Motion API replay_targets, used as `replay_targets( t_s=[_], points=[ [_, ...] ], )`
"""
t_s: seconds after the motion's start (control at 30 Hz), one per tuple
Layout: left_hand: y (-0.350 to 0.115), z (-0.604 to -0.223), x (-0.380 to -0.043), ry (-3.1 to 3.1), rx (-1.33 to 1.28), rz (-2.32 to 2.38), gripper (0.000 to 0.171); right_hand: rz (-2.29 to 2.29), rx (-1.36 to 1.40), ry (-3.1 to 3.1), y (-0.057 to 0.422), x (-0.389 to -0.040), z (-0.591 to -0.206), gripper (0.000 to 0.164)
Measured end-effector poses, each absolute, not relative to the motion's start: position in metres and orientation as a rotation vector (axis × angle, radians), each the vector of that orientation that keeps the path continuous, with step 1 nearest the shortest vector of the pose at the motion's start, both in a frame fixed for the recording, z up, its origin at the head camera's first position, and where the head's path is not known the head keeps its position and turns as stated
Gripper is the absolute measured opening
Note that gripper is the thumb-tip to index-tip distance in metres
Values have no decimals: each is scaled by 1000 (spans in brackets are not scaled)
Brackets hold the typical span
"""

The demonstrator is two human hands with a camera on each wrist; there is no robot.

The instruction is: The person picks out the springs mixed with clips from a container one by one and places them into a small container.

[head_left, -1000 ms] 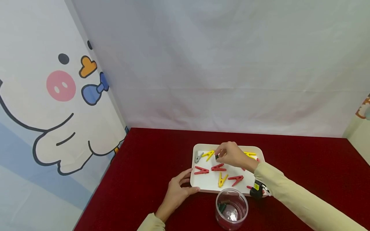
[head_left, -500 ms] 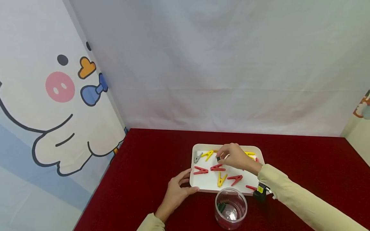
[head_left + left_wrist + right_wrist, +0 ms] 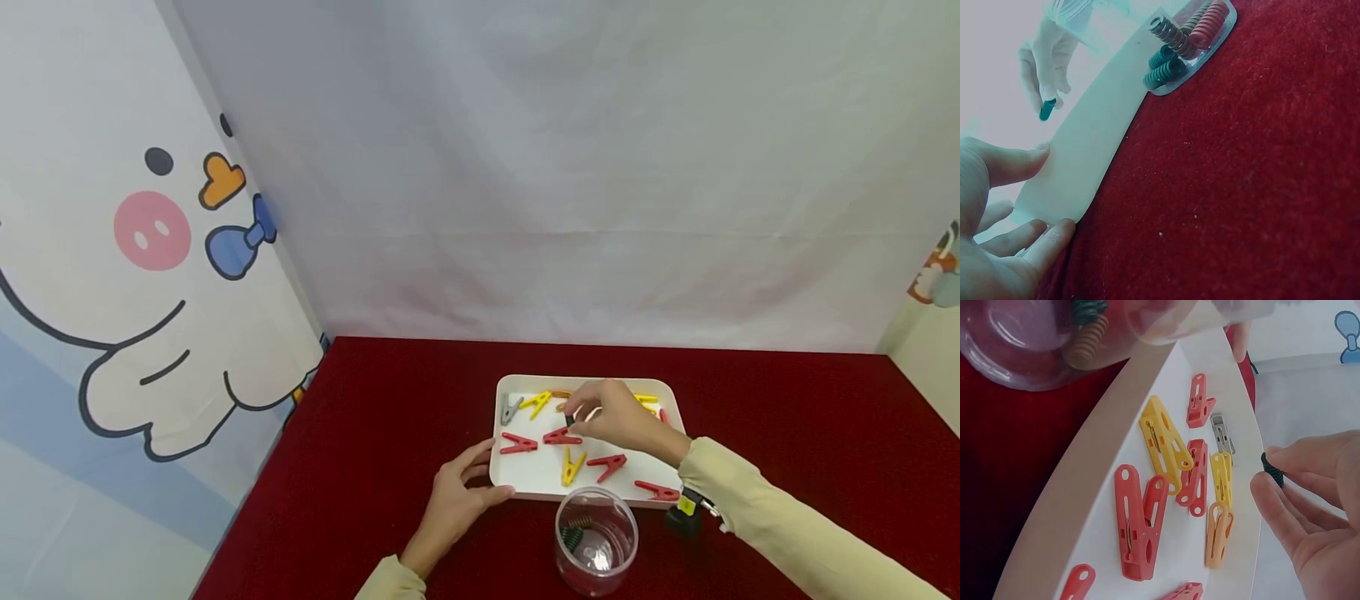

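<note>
My right hand (image 3: 617, 417) pinches a small dark green coil spring (image 3: 1274, 471) between thumb and fingertips, over the white tray (image 3: 536, 483). Below it in the head view, red clothespins (image 3: 519, 443), yellow ones (image 3: 572, 468) and a grey one (image 3: 511, 410) lie scattered in the tray. An orange clothespin (image 3: 1217, 534) shows in the right wrist view. At the tray's near left corner, my left hand (image 3: 453, 500) grips it, thumb against the front wall and fingers along the left side. The left wrist view also catches the green spring (image 3: 1047, 110).
In front of the tray stands a clear round jar (image 3: 597, 493) holding several coil springs, among them a red spring (image 3: 1209, 26) and a green spring (image 3: 1165, 74). A dark red cloth (image 3: 405, 400) covers the table, with a white curtain (image 3: 562, 183) behind it.
My right hand has moved slightly right and nearer to me with the green spring, uncovering orange at the tray's back. My left hand stays at the tray corner.
</note>
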State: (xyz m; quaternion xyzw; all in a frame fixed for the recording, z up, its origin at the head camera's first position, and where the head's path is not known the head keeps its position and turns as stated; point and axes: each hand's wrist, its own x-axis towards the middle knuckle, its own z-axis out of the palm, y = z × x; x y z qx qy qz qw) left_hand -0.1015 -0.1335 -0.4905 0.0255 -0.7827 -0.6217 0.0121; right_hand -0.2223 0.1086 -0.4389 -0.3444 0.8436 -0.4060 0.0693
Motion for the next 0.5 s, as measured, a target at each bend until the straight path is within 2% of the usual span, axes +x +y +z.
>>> replay_targets(
  t_s=[0.27, 0.5],
  points=[
    [-136, -500, -105, -2413, 65, -1959, 70, -1240, -1006, 2552, 114, -214, -436, 15],
    [-134, -488, -101, -2433, 66, -1951, 68, -1229, -1008, 2591, 119, -205, -433, 17]
  ],
)
